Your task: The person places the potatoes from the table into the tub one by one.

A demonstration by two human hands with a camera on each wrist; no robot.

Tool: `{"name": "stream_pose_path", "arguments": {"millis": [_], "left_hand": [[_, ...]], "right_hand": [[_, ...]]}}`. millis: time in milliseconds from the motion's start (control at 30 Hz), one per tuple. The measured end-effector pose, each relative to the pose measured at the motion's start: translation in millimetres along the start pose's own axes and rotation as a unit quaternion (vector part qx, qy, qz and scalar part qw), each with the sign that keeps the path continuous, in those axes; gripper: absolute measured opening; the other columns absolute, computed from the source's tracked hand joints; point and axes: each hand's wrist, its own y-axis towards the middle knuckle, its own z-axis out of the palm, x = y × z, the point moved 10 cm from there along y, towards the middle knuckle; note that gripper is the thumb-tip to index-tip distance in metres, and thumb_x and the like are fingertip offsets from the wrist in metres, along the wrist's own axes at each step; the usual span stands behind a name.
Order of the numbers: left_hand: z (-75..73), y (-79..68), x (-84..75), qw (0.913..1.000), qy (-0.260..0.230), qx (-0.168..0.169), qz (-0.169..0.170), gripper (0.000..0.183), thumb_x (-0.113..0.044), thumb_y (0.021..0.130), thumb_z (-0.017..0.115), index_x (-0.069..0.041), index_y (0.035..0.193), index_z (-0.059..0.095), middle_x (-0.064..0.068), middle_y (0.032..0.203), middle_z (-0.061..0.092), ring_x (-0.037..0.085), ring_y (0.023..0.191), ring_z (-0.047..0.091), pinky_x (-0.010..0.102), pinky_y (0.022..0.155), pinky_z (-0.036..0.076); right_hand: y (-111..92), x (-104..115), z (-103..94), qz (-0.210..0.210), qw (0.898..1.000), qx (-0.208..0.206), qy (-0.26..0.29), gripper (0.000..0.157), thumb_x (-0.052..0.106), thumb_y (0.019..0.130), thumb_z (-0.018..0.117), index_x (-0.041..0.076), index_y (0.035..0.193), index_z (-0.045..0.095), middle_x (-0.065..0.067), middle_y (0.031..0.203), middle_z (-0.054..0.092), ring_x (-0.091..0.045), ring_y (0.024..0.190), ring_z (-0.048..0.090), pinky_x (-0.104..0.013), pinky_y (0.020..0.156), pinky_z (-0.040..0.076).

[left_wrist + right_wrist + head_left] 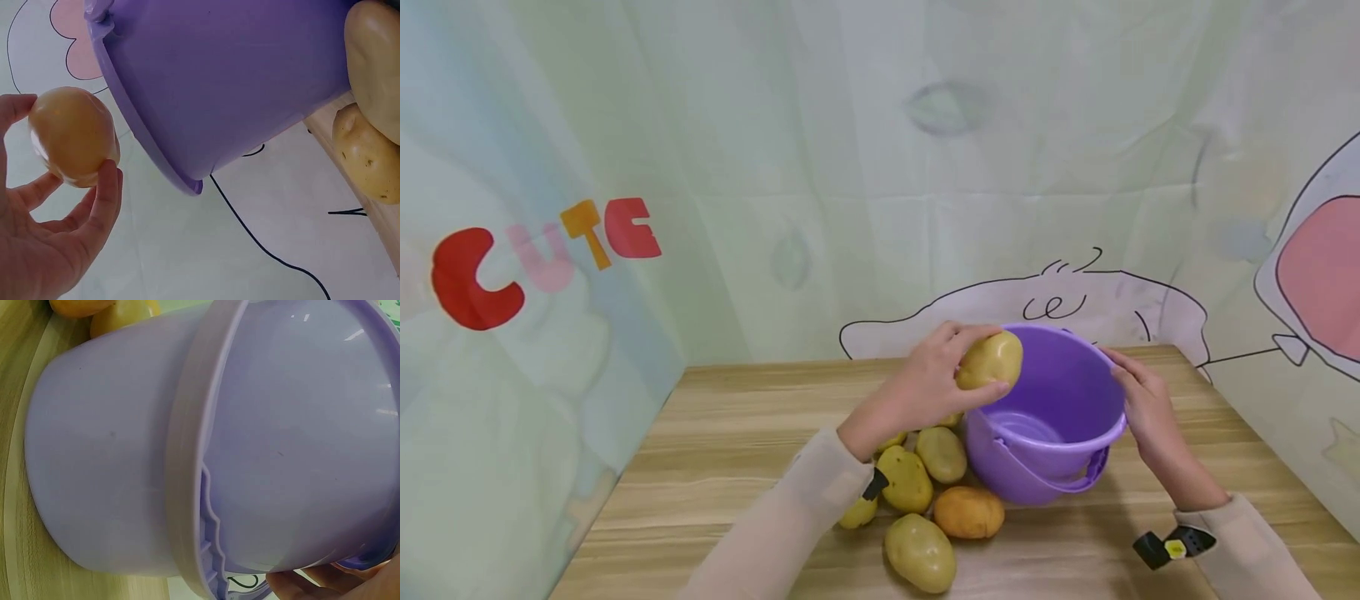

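My left hand (917, 379) grips a smooth yellow potato (998, 360) between thumb and fingers, up at the left rim of a purple plastic bucket (1011, 471). In the left wrist view this potato (74, 134) sits in the fingertips, just outside the bucket's rim. The bucket stands on the table with its mouth up, and its purple inner wall and floor show. Its handle (194, 425) hangs down across the near side. My right hand (1152, 412) holds the right side of the rim, thumb and fingers about it; some fingers are hidden behind the bucket.
Several potatoes lie on the wooden table (722, 442) left of the bucket. Among them are an orange-brown one (968, 512) close to its base and a pale one (920, 553) nearest me. A printed curtain (760, 167) hangs behind the table.
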Motion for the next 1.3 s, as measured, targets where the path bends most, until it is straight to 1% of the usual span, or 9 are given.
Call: {"name": "stream_pose_path", "arguments": {"millis": [133, 233, 400, 567, 667, 933, 1033, 1100, 1300], "left_hand": [[6.5, 3.3, -3.0, 1.0, 0.005, 0.006, 0.005, 0.064, -0.054, 0.08, 0.061, -0.027, 0.136, 0.042, 0.002, 0.117, 0.046, 0.011, 0.09, 0.05, 0.023, 0.069, 0.047], [11.1, 4.6, -4.0, 0.9999, 0.01, 0.012, 0.004, 0.064, -0.053, 0.08, 0.061, -0.029, 0.136, 0.041, 0.002, 0.117, 0.046, 0.012, 0.091, 0.05, 0.023, 0.069, 0.046], [17.6, 5.5, -6.5, 0.9995, 0.026, 0.016, 0.005, 0.063, -0.053, 0.079, 0.062, -0.032, 0.135, 0.042, 0.001, 0.116, 0.044, 0.013, 0.091, 0.05, 0.023, 0.068, 0.046], [23.6, 7.4, -12.5, 0.9984, 0.044, 0.013, 0.033, 0.063, -0.052, 0.08, 0.062, -0.029, 0.135, 0.042, 0.002, 0.115, 0.045, 0.012, 0.092, 0.048, 0.02, 0.068, 0.045], [26.5, 8.1, -15.2, 0.9976, 0.049, 0.012, 0.047, 0.063, -0.053, 0.08, 0.061, -0.028, 0.135, 0.042, 0.003, 0.115, 0.045, 0.011, 0.088, 0.049, 0.017, 0.065, 0.044], [32.5, 8.3, -17.3, 0.9969, 0.052, 0.021, 0.055, 0.061, -0.051, 0.081, 0.062, -0.028, 0.135, 0.043, 0.002, 0.116, 0.043, 0.011, 0.086, 0.048, 0.014, 0.062, 0.043], [32.6, 8.7, -18.4, 0.9963, 0.061, 0.018, 0.057, 0.06, -0.051, 0.081, 0.061, -0.029, 0.134, 0.044, 0.002, 0.116, 0.044, 0.011, 0.088, 0.047, 0.016, 0.064, 0.043], [32.4, 8.8, -19.7, 0.9958, 0.067, 0.016, 0.061, 0.057, -0.049, 0.082, 0.06, -0.027, 0.133, 0.046, 0.002, 0.116, 0.044, 0.012, 0.09, 0.048, 0.018, 0.068, 0.044], [32.0, 8.5, -20.4, 0.9953, 0.068, 0.015, 0.067, 0.052, -0.043, 0.086, 0.058, -0.024, 0.133, 0.047, 0.002, 0.121, 0.044, 0.013, 0.101, 0.048, 0.026, 0.083, 0.043]], "right_hand": [[0, -2, -0.6, 0.0, 1.0, -0.003, 0.002, 0.042, 0.019, 0.099, 0.038, -0.01, 0.129, 0.044, 0.012, 0.109, 0.055, 0.004, 0.092, 0.053, -0.013, 0.074, 0.045], [0, -3, -0.9, 0.002, 1.0, -0.005, 0.001, 0.042, 0.018, 0.099, 0.038, -0.009, 0.13, 0.044, 0.013, 0.109, 0.055, 0.005, 0.091, 0.053, -0.013, 0.073, 0.045], [1, -5, -0.8, 0.007, 1.0, -0.003, -0.008, 0.042, 0.019, 0.1, 0.037, -0.008, 0.131, 0.044, 0.007, 0.114, 0.055, 0.005, 0.092, 0.051, -0.013, 0.075, 0.044], [1, -3, -0.7, 0.003, 1.0, -0.002, -0.014, 0.042, 0.019, 0.1, 0.036, -0.008, 0.131, 0.044, 0.001, 0.118, 0.054, 0.006, 0.094, 0.05, -0.012, 0.076, 0.043], [1, -3, -0.5, 0.002, 1.0, -0.002, -0.013, 0.042, 0.019, 0.1, 0.036, -0.008, 0.131, 0.044, 0.002, 0.118, 0.054, 0.006, 0.094, 0.05, -0.013, 0.076, 0.043], [1, -3, -1.1, 0.001, 1.0, -0.002, -0.014, 0.042, 0.019, 0.1, 0.035, -0.008, 0.131, 0.043, 0.0, 0.119, 0.053, 0.006, 0.093, 0.05, -0.012, 0.075, 0.043], [0, -1, -1.0, 0.0, 1.0, -0.001, -0.015, 0.042, 0.019, 0.1, 0.035, -0.008, 0.131, 0.043, -0.003, 0.119, 0.053, 0.006, 0.093, 0.05, -0.012, 0.075, 0.043], [0, -1, -0.8, 0.0, 1.0, 0.0, -0.014, 0.042, 0.019, 0.1, 0.035, -0.008, 0.131, 0.043, -0.003, 0.12, 0.053, 0.005, 0.094, 0.05, -0.012, 0.075, 0.043], [0, 1, -0.2, -0.006, 1.0, 0.001, -0.015, 0.042, 0.02, 0.1, 0.036, -0.008, 0.13, 0.044, 0.002, 0.118, 0.055, 0.004, 0.096, 0.05, -0.013, 0.077, 0.043]]}}
